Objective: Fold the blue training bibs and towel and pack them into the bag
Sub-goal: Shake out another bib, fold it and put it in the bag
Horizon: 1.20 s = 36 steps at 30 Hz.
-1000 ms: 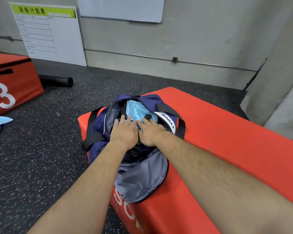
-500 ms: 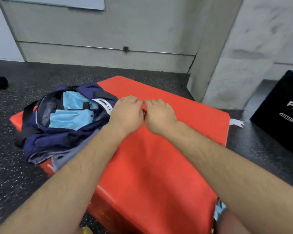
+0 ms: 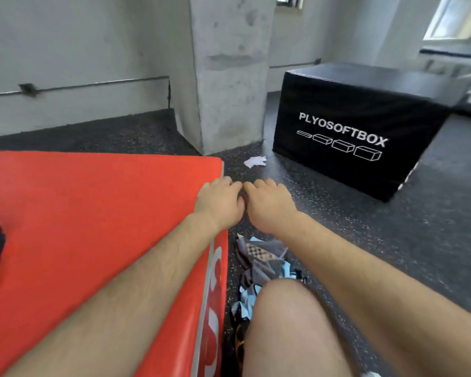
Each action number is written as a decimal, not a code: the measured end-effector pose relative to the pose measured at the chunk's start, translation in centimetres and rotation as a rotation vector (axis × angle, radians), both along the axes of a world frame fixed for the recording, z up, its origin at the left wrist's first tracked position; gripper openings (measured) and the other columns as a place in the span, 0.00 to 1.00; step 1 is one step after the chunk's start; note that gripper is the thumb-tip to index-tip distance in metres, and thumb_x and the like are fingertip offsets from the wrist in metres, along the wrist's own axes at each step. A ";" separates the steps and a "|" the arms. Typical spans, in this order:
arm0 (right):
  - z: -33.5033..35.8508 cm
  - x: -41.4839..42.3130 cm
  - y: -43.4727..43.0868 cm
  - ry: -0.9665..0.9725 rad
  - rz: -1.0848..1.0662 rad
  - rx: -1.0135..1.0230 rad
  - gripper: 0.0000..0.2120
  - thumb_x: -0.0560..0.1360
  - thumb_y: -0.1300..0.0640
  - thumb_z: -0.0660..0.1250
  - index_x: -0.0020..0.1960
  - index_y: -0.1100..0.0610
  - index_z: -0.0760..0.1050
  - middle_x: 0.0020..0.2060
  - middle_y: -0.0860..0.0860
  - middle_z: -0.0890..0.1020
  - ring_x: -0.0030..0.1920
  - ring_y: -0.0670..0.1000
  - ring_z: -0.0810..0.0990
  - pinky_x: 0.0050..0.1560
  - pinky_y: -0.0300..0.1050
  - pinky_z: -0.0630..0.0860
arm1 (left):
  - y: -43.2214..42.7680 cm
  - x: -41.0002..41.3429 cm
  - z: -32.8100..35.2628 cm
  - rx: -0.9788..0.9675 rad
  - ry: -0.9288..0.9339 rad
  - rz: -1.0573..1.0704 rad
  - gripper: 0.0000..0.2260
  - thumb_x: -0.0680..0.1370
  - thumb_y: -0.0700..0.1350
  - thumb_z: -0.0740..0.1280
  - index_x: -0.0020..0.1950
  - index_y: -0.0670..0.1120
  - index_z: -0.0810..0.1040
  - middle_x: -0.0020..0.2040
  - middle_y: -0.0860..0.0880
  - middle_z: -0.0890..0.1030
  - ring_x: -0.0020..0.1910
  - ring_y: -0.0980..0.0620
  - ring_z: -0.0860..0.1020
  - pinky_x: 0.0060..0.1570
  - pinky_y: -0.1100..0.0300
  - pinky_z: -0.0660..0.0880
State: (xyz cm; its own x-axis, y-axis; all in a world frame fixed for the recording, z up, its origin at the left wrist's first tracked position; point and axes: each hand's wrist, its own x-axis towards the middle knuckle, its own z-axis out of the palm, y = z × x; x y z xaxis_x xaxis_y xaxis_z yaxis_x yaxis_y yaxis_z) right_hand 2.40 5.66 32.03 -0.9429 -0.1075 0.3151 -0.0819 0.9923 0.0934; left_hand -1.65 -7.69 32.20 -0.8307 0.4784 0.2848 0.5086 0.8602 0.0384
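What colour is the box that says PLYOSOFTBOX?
The plyo box is black with white lettering, clearest in the head view.

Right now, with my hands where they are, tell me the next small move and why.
Probably lower the right hand to the cloth pile on the floor beside the red box and grip a light blue piece. Both it and the left hand hold nothing, and that pile, showing light blue fabric, lies just under the right forearm, not yet folded.
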 end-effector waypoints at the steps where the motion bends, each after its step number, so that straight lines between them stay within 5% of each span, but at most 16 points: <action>1: -1.4 0.3 1.8 -0.032 -0.017 -0.020 0.10 0.70 0.56 0.69 0.50 0.57 0.77 0.43 0.54 0.81 0.44 0.60 0.81 0.40 0.50 0.74 | 1.9 -0.1 -1.3 -0.012 -0.021 -0.030 0.13 0.78 0.51 0.59 0.58 0.48 0.76 0.57 0.45 0.78 0.59 0.42 0.76 0.55 0.49 0.71; 4: -6.0 1.1 6.5 -0.133 -0.061 -0.076 0.13 0.77 0.53 0.61 0.59 0.56 0.73 0.53 0.54 0.79 0.55 0.60 0.77 0.51 0.52 0.72 | 6.7 0.2 -5.9 -0.059 -0.107 -0.112 0.13 0.80 0.51 0.58 0.60 0.48 0.75 0.58 0.46 0.77 0.60 0.43 0.75 0.57 0.49 0.70; 11: -19.1 3.9 12.0 -0.393 -0.145 -0.176 0.16 0.80 0.51 0.58 0.66 0.55 0.72 0.58 0.55 0.77 0.59 0.60 0.76 0.53 0.53 0.72 | 11.4 1.0 -19.6 -0.192 -0.351 -0.258 0.16 0.80 0.51 0.58 0.65 0.50 0.74 0.62 0.47 0.77 0.62 0.44 0.75 0.57 0.50 0.70; 22: -35.8 5.6 12.3 -0.814 -0.305 -0.338 0.32 0.74 0.47 0.69 0.76 0.46 0.61 0.68 0.59 0.65 0.60 0.64 0.75 0.57 0.55 0.74 | 12.7 2.7 -32.9 -0.419 -0.669 -0.264 0.22 0.80 0.53 0.62 0.74 0.53 0.67 0.67 0.47 0.72 0.68 0.46 0.71 0.65 0.51 0.66; 27: -38.5 4.9 11.5 -0.854 -0.300 -0.325 0.14 0.77 0.62 0.62 0.62 0.60 0.74 0.59 0.60 0.76 0.59 0.62 0.78 0.57 0.51 0.75 | 12.4 3.1 -35.0 -0.399 -0.749 -0.209 0.24 0.79 0.53 0.64 0.73 0.48 0.65 0.68 0.45 0.72 0.68 0.44 0.71 0.66 0.49 0.67; 32: -34.5 4.7 13.5 -0.643 -0.288 -0.616 0.02 0.75 0.59 0.61 0.46 0.57 0.71 0.47 0.59 0.79 0.48 0.62 0.78 0.42 0.49 0.68 | 11.9 2.8 -34.4 -0.179 -0.859 -0.082 0.31 0.73 0.56 0.71 0.74 0.56 0.63 0.65 0.50 0.76 0.64 0.44 0.75 0.62 0.48 0.71; 36: -27.2 4.6 15.5 -0.457 -0.243 -0.679 0.03 0.75 0.58 0.62 0.43 0.56 0.68 0.42 0.53 0.75 0.41 0.57 0.74 0.38 0.48 0.65 | 12.8 2.1 -30.5 0.133 -0.894 -0.064 0.03 0.76 0.51 0.64 0.49 0.55 0.76 0.46 0.52 0.82 0.49 0.46 0.81 0.50 0.49 0.77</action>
State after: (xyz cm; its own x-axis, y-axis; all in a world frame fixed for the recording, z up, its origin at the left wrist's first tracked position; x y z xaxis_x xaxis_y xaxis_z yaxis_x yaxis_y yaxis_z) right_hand 6.99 21.12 4.82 -0.9655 0.1891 -0.1791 0.2559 0.8159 -0.5184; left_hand 0.49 5.16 1.68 -0.7417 0.5403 -0.3975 0.2881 0.7918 0.5386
